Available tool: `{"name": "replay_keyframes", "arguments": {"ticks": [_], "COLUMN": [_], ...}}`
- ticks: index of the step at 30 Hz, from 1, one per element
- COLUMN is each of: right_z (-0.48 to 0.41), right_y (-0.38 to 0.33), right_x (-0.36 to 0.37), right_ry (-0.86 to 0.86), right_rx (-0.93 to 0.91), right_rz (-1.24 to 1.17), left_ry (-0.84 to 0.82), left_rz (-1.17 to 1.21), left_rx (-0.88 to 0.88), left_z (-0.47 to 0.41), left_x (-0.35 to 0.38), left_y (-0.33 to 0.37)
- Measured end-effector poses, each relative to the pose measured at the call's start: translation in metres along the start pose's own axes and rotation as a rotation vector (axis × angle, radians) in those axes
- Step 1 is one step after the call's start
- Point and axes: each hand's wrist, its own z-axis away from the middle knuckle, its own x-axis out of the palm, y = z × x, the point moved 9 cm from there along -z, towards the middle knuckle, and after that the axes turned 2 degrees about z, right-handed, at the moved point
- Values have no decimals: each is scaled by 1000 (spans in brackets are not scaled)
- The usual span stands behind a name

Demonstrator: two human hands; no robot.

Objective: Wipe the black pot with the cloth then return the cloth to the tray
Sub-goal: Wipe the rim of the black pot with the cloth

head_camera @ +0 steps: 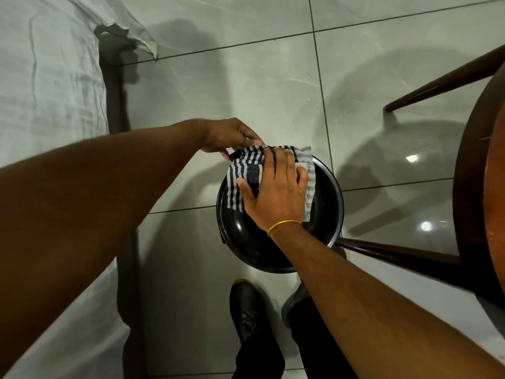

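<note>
The black pot [246, 242] is held out over the tiled floor, its glossy inside facing me. A cloth [246, 170] with dark and white stripes lies over the pot's far rim and inner wall. My right hand [276, 192], a yellow band at its wrist, presses flat on the cloth with fingers spread. My left hand [229, 136] pinches the pot's far rim at the cloth's top left corner. No tray is in view.
A table under a white cloth [52, 86] fills the left side. A dark wooden stool [481, 187] stands at the right, one leg running under the pot. Grey floor tiles [246, 77] lie beyond. My shoes [246, 310] are below the pot.
</note>
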Motion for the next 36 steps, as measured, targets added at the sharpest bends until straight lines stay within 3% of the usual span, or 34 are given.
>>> {"name": "replay_keyframes", "arguments": {"ticks": [5,8,11,19,22,32,36], "right_z": [-2,-3,-5,-30,-40,-21,-18], "right_y": [31,36,33,14,10,19,32], "right_x": [-16,-19,-19,-19,-19,-19,-20], "right_ry": [115,130,111,12,-39,7,57], "right_rx": [270,339,282,-196,-276,-203,-8], "right_rz": [-4,-5,34,153,182,162,131], "left_ry": [-7,3,25,71,92,109,146], "left_rz": [51,61,71,128,152,135,123], "left_rx": [-35,-22,-16,20,25,69,88], "left_z": [1,4,6,13,16,25,27], "left_x": [7,9,9,9,5,22,21], "left_y": [-6,-2,-2,-7,-8,-5,-4]}}
